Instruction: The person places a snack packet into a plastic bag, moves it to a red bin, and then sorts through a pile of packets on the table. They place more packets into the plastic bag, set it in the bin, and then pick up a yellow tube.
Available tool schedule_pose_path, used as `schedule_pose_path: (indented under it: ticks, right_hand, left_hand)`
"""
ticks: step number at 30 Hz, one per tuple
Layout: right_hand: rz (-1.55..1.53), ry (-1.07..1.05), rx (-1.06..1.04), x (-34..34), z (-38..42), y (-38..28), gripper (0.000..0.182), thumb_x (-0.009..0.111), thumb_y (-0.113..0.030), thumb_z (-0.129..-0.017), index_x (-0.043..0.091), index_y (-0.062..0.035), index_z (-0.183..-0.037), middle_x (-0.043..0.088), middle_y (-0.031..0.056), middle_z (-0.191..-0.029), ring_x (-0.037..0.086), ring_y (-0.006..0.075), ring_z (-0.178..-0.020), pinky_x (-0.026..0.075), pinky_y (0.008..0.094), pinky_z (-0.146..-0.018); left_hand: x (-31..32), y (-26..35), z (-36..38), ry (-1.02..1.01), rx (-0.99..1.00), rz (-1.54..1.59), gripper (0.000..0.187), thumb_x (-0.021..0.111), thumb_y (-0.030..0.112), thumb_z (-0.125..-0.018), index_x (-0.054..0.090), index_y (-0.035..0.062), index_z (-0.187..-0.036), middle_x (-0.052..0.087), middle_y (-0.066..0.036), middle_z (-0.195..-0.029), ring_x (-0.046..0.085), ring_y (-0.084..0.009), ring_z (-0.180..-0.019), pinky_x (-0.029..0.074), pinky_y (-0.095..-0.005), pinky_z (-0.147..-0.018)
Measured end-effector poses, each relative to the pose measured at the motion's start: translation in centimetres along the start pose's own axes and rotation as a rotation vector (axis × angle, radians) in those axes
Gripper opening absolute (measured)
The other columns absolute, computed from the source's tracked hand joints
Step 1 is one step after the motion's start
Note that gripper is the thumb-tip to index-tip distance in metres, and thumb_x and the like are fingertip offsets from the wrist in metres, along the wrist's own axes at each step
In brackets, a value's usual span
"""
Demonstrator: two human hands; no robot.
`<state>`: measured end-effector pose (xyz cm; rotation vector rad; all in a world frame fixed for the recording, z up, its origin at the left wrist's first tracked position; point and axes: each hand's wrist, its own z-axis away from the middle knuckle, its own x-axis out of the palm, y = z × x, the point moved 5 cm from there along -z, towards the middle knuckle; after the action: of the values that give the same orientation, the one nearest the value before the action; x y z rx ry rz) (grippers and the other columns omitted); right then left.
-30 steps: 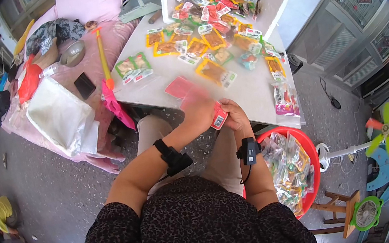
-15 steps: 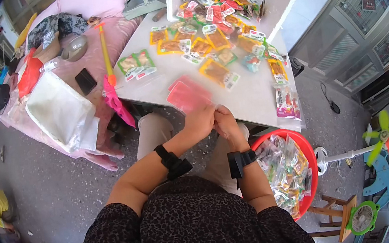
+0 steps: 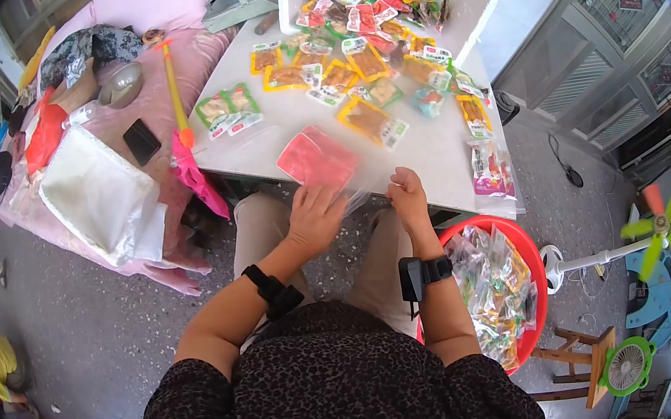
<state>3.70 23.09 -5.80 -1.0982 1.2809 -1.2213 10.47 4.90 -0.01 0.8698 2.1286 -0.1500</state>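
Pink-red packets, seemingly inside a clear plastic bag, lie at the table's near edge. My left hand rests on the near end of the bag, its fingers stretched out and touching the plastic. To the right, my right hand is raised at the table edge, apart from the bag. Its fingers are curled in, and anything between them is hidden. Beyond the bag lies a yellow-edged food packet. A pair of green-edged packets sits to the left.
A white foam box tipped toward me spills many food packets onto the table. A red basin of filled bags stands by my right leg. A purple packet lies at the right edge. On the left is a pink-covered bed.
My hands were together at the near end of the bag. They have separated: the left moved left and flattened onto the bag, the right moved right, away from it.
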Motion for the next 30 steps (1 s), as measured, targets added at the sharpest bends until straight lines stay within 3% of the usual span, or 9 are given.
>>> schedule_pose_path:
  ticks: [2, 5, 8, 11, 17, 20, 24, 26, 30]
  right_hand:
    - [0.196, -0.022, -0.126, 0.1, -0.6, -0.1, 0.039, 0.048, 0.002, -0.069, 0.041, 0.0011, -0.107, 0.05, 0.0137, -0.094, 0.052, 0.0166, -0.068, 0.043, 0.0259, -0.059]
    - [0.568, -0.101, -0.551, 1.5, -0.6, -2.8, 0.044, 0.05, 0.001, -0.066, 0.039, -0.0003, -0.109, 0.049, 0.0186, -0.095, 0.052, 0.0284, -0.076, 0.043, 0.0314, -0.066]
    - [0.614, -0.017, -0.703, 2.6, 0.2, -5.9, 0.037, 0.051, 0.0, -0.066, 0.045, -0.0009, -0.102, 0.049, 0.0198, -0.093, 0.048, 0.0358, -0.079, 0.042, 0.0359, -0.07]
    - [0.652, -0.124, -0.789, 2.7, -0.6, -7.7, 0.025, 0.052, -0.001, -0.067, 0.05, -0.0009, -0.092, 0.051, 0.0175, -0.087, 0.048, 0.036, -0.079, 0.042, 0.0356, -0.07]
    - [0.295, -0.255, -0.501, 1.8, 1.3, -14.9, 0.008, 0.053, -0.004, -0.075, 0.051, -0.0009, -0.082, 0.054, 0.0054, -0.075, 0.052, 0.0155, -0.072, 0.041, 0.0255, -0.065]
    - [-0.026, -0.337, -0.41, 1.2, 2.3, -16.1, 0.005, 0.054, -0.005, -0.076, 0.052, -0.0019, -0.08, 0.052, 0.0008, -0.073, 0.048, 0.0072, -0.07, 0.04, 0.0216, -0.062]
    - [-0.109, -0.452, -0.249, 0.5, 4.0, -15.4, 0.004, 0.053, -0.004, -0.075, 0.052, -0.0026, -0.079, 0.051, 0.0004, -0.072, 0.049, 0.0079, -0.068, 0.039, 0.0216, -0.06]
    - [-0.029, -0.481, -0.208, 0.2, 5.7, -15.2, 0.005, 0.053, -0.003, -0.075, 0.052, -0.0021, -0.08, 0.051, -0.0002, -0.072, 0.049, 0.0075, -0.068, 0.039, 0.0214, -0.059]
    - [0.414, -0.505, -0.439, 0.0, 8.8, -14.8, 0.018, 0.055, -0.013, -0.073, 0.052, -0.0011, -0.087, 0.053, 0.006, -0.076, 0.05, 0.0171, -0.067, 0.04, 0.0277, -0.062]
  left_hand:
    - [0.4, -0.7, 0.2, -0.003, 0.015, 0.011, 0.025, 0.059, 0.012, -0.06, 0.054, 0.0043, -0.084, 0.046, -0.012, -0.098, 0.043, -0.0293, -0.094, 0.032, -0.041, -0.081]
    - [-0.5, -1.2, -1.0, -0.002, 0.022, 0.08, 0.02, 0.057, 0.008, -0.061, 0.053, 0.003, -0.08, 0.046, -0.012, -0.097, 0.044, -0.0301, -0.093, 0.034, -0.0408, -0.08]
    - [-2.1, -1.9, -2.5, 0.052, -0.009, 0.156, 0.014, 0.054, 0.006, -0.066, 0.052, 0.0013, -0.079, 0.047, -0.013, -0.095, 0.045, -0.0305, -0.091, 0.036, -0.039, -0.079]
    - [-3.9, -3.0, -4.3, 0.056, -0.074, 0.391, 0.012, 0.051, 0.004, -0.071, 0.051, 0.0003, -0.082, 0.048, -0.013, -0.096, 0.047, -0.0282, -0.091, 0.036, -0.0349, -0.08]
    - [-7.5, -5.2, -6.2, 0.028, -0.507, 0.952, 0.012, 0.043, 0.003, -0.082, 0.048, 0.0002, -0.092, 0.052, -0.007, -0.099, 0.047, -0.0135, -0.093, 0.038, -0.0273, -0.08]
    - [-7.4, -5.2, -5.7, 0.107, -0.616, 1.373, 0.011, 0.044, 0.005, -0.082, 0.048, 0.0017, -0.091, 0.054, -0.009, -0.095, 0.05, -0.0152, -0.089, 0.04, -0.0295, -0.079]
    - [-6.4, -3.7, -4.3, 0.101, -0.63, 1.778, 0.008, 0.044, 0.007, -0.081, 0.047, 0.0038, -0.088, 0.055, -0.012, -0.089, 0.054, -0.0231, -0.085, 0.042, -0.036, -0.077]
    - [-6.9, -2.4, -3.5, 0.093, -0.696, 1.752, 0.007, 0.042, 0.006, -0.081, 0.046, 0.0037, -0.086, 0.056, -0.014, -0.085, 0.055, -0.0259, -0.083, 0.043, -0.0384, -0.077]
    - [-7.7, -0.4, -1.8, -0.045, -0.659, 1.672, 0.007, 0.041, 0.004, -0.081, 0.046, 0.0038, -0.086, 0.054, -0.013, -0.087, 0.054, -0.0239, -0.083, 0.042, -0.0368, -0.077]
